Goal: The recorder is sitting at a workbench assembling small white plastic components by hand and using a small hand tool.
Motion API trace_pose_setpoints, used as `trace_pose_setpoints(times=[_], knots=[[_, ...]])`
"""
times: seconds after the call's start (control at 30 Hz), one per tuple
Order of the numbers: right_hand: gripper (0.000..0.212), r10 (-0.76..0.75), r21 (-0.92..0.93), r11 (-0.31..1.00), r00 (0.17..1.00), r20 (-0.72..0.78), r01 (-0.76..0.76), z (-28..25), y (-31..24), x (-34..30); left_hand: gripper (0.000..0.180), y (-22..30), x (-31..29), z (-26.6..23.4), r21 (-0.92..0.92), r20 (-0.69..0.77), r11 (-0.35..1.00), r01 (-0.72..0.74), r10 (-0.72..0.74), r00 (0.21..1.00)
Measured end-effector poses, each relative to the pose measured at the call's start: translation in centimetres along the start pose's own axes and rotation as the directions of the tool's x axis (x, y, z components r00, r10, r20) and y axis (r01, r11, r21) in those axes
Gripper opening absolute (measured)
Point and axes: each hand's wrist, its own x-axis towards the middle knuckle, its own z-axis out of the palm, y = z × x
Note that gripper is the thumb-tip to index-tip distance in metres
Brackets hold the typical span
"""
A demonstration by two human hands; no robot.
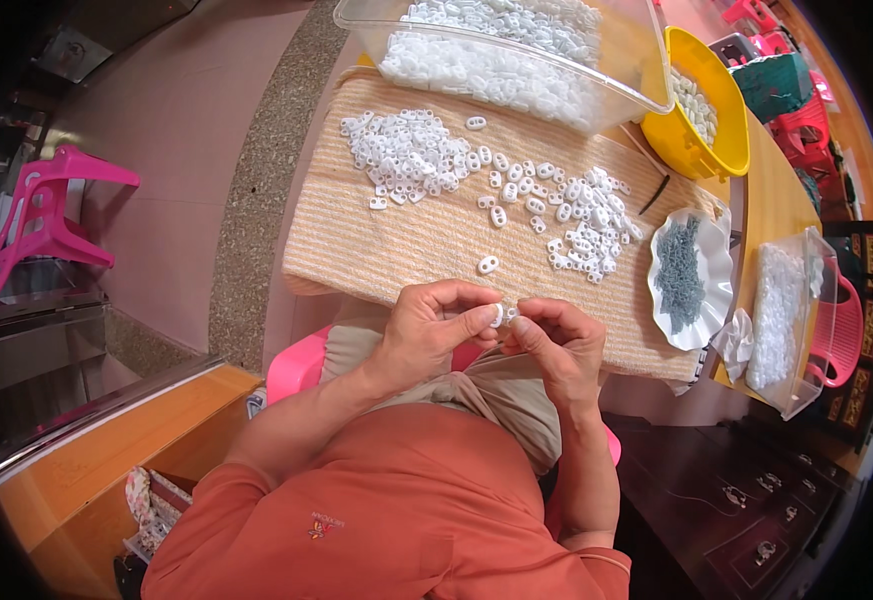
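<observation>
Both my hands meet just above the near edge of a striped beige towel. With thumb and fingertips, my left hand pinches a small white oval plastic piece. Close against it, my right hand is closed at the fingertips on a small whitish part, whose kind is hard to make out. A single white two-holed oval piece lies on the towel just beyond my hands. Farther off are a left pile and a right pile of similar white pieces, with loose ones scattered between.
A white wavy-rimmed dish at the right holds small grey parts. Behind the piles stand a clear bin of white pieces and a yellow basket. Another clear box is far right. A pink stool stands left.
</observation>
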Motion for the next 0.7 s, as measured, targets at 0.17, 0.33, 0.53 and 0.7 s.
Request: trace_pose_setpoints(times=[0.17,0.33,0.53,0.7], knots=[[0.017,-0.023,-0.066,0.998,1.000,0.012,0.024,0.0,0.3,0.0,0.023,-0.2,0.0,-0.1,0.006,0.006,1.000,-0.009,0.009,1.000],[0.017,-0.050,-0.098,0.994,0.999,0.018,0.051,0.0,0.4,0.0,0.024,0.0,-0.1,0.0,0.003,0.001,1.000,0.008,-0.008,1.000],[0.021,-0.084,-0.141,0.986,0.994,0.074,0.093,-0.7,1.1,0.0,0.028,0.3,-0.1,0.0,0.005,0.041,1.000,0.026,-0.026,0.999],[0.023,-0.128,-0.147,0.978,0.983,0.132,0.147,-1.1,1.0,0.1,0.029,0.8,-0.3,0.1,-0.026,0.083,0.999,0.044,-0.041,0.996]])
